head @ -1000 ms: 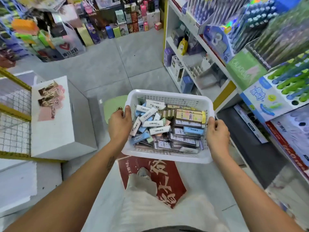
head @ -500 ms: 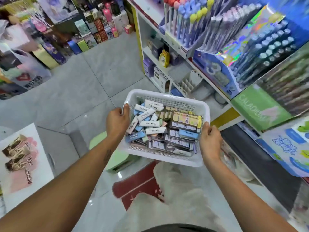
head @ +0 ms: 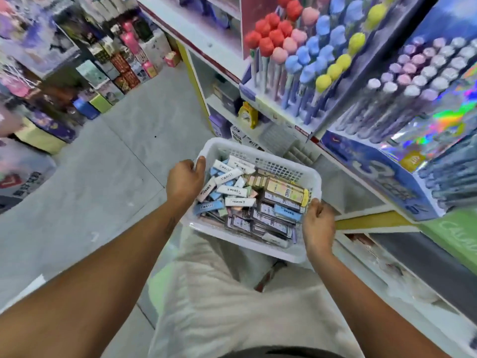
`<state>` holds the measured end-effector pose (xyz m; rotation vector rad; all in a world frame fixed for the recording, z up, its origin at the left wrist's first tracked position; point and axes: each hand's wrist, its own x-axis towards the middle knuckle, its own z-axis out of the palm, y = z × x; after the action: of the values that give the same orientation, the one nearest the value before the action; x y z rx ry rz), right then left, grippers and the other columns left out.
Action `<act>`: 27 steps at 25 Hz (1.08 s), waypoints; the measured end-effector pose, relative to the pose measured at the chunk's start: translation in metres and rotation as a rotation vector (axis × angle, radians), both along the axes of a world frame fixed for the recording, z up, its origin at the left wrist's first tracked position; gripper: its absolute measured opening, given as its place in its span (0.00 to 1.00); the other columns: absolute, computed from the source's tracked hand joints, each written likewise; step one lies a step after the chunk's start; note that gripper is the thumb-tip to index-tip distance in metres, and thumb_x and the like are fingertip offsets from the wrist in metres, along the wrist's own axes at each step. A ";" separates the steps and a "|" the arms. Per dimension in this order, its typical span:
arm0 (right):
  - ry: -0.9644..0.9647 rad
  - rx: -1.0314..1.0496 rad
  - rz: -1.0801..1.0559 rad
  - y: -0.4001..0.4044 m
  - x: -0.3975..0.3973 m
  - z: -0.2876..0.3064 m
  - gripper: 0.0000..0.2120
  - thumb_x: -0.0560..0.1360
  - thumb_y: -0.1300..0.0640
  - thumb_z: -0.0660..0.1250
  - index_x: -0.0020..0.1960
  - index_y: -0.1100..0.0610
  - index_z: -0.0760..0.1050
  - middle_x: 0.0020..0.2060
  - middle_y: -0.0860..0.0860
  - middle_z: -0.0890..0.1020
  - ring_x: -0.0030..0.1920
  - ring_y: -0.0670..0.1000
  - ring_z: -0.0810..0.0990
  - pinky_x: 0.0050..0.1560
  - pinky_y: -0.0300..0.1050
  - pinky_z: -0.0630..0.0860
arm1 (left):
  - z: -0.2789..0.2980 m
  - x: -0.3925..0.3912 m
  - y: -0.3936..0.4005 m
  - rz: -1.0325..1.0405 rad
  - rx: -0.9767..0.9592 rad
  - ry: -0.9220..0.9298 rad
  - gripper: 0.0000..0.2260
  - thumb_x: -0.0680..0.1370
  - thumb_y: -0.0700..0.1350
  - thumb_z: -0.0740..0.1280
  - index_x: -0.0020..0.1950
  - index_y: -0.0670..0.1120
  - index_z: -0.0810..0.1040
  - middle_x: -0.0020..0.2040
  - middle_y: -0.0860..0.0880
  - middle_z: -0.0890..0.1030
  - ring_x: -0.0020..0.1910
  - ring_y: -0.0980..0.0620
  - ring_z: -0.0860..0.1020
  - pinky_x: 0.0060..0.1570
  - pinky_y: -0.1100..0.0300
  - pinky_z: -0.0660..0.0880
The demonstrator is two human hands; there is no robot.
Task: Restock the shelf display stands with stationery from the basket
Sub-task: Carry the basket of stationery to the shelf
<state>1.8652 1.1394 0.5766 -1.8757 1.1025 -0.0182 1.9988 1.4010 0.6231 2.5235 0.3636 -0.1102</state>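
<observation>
I carry a white plastic basket (head: 268,151) in front of my waist, filled with several erasers (head: 233,200) in white, blue and pink sleeves and flat packs of stationery (head: 284,196). My left hand (head: 184,180) grips the basket's left rim, thumb over the edge. My right hand (head: 318,226) grips its right rim. To the right rises the shelf with display stands: one holds pens with red, pink, blue and yellow tops (head: 296,55), another holds pale glittery pens (head: 413,81) in a holographic blue box.
Lower shelves (head: 361,200) run along the right, with small boxes and a yellow item (head: 248,115) inside. Grey tiled floor (head: 124,156) stretches left and ahead. Stacked boxes and goods (head: 108,68) line the far left and back.
My view has swung up and right toward the shelf; the pen displays now fill the upper right. The white box and green stool on the left have left the view. Both hands keep holding the basket.
</observation>
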 end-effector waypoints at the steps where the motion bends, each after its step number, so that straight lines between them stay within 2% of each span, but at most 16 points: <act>1: 0.007 0.002 -0.028 0.007 0.015 -0.011 0.19 0.84 0.45 0.54 0.47 0.59 0.72 0.35 0.52 0.77 0.36 0.52 0.77 0.31 0.41 0.65 | -0.010 0.023 0.003 -0.031 0.006 -0.001 0.25 0.81 0.55 0.61 0.29 0.44 0.60 0.24 0.48 0.62 0.25 0.49 0.62 0.28 0.55 0.59; 5: 0.038 -0.065 -0.208 0.043 0.070 -0.062 0.19 0.84 0.47 0.55 0.45 0.61 0.71 0.38 0.58 0.77 0.38 0.58 0.75 0.40 0.46 0.66 | -0.077 0.116 0.014 -0.207 -0.002 0.054 0.25 0.81 0.56 0.59 0.28 0.44 0.61 0.24 0.47 0.65 0.27 0.46 0.66 0.29 0.55 0.61; 9: 0.041 -0.148 -0.376 0.081 0.099 -0.108 0.17 0.84 0.51 0.58 0.42 0.61 0.69 0.34 0.58 0.75 0.34 0.56 0.72 0.37 0.45 0.62 | -0.135 0.176 0.027 -0.414 0.002 0.089 0.26 0.82 0.54 0.59 0.27 0.45 0.59 0.24 0.46 0.65 0.27 0.46 0.65 0.32 0.55 0.62; 11: 0.062 -0.154 -0.434 0.096 0.104 -0.134 0.18 0.84 0.51 0.58 0.41 0.62 0.69 0.31 0.55 0.73 0.30 0.54 0.70 0.32 0.45 0.63 | -0.166 0.190 0.031 -0.484 0.004 0.098 0.26 0.83 0.53 0.58 0.27 0.45 0.59 0.25 0.43 0.66 0.29 0.45 0.67 0.33 0.55 0.62; 13: 0.083 -0.165 -0.468 0.105 0.100 -0.162 0.18 0.84 0.52 0.58 0.39 0.60 0.67 0.29 0.51 0.71 0.29 0.48 0.69 0.27 0.37 0.62 | -0.201 0.194 0.032 -0.543 0.003 0.123 0.26 0.83 0.52 0.59 0.27 0.44 0.60 0.25 0.45 0.66 0.29 0.44 0.68 0.33 0.55 0.61; 14: 0.089 -0.161 -0.496 0.107 0.097 -0.177 0.18 0.84 0.51 0.58 0.38 0.59 0.66 0.29 0.51 0.70 0.29 0.46 0.68 0.27 0.37 0.62 | -0.218 0.194 0.030 -0.560 0.005 0.135 0.26 0.83 0.53 0.58 0.27 0.44 0.61 0.25 0.46 0.66 0.30 0.44 0.69 0.33 0.55 0.61; 16: 0.104 -0.148 -0.537 0.107 0.090 -0.211 0.19 0.83 0.50 0.58 0.37 0.58 0.65 0.29 0.51 0.71 0.30 0.48 0.69 0.30 0.45 0.62 | -0.256 0.193 0.024 -0.598 0.013 0.160 0.26 0.83 0.54 0.58 0.27 0.44 0.62 0.25 0.47 0.67 0.30 0.44 0.70 0.33 0.55 0.62; 17: 0.116 -0.152 -0.547 0.104 0.087 -0.227 0.19 0.83 0.50 0.57 0.37 0.58 0.66 0.30 0.51 0.71 0.30 0.50 0.69 0.31 0.46 0.62 | -0.274 0.193 0.020 -0.615 0.015 0.173 0.26 0.83 0.54 0.57 0.27 0.44 0.63 0.25 0.48 0.68 0.31 0.44 0.70 0.33 0.56 0.63; 20: 0.158 -0.177 -0.550 0.088 0.074 -0.294 0.19 0.83 0.49 0.56 0.39 0.60 0.68 0.31 0.51 0.71 0.33 0.56 0.70 0.33 0.46 0.61 | -0.341 0.184 -0.002 -0.633 0.029 0.185 0.26 0.83 0.55 0.57 0.27 0.45 0.66 0.27 0.49 0.69 0.32 0.45 0.71 0.34 0.56 0.64; 23: 0.185 -0.203 -0.535 0.071 0.059 -0.361 0.19 0.83 0.48 0.55 0.43 0.61 0.71 0.35 0.55 0.74 0.37 0.58 0.73 0.39 0.46 0.65 | -0.410 0.172 -0.023 -0.648 0.031 0.196 0.25 0.83 0.56 0.56 0.29 0.44 0.69 0.31 0.46 0.74 0.35 0.44 0.74 0.37 0.56 0.69; 27: 0.195 -0.221 -0.574 0.056 0.043 -0.425 0.19 0.83 0.47 0.54 0.45 0.61 0.72 0.40 0.57 0.76 0.40 0.58 0.73 0.42 0.46 0.65 | -0.471 0.155 -0.038 -0.657 0.002 0.165 0.25 0.82 0.56 0.58 0.29 0.43 0.68 0.27 0.48 0.71 0.32 0.44 0.74 0.35 0.57 0.67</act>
<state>1.9077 1.1958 0.1511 -1.7117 1.8065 -0.2992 2.1535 1.3634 0.1517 2.5430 -0.4169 -0.5690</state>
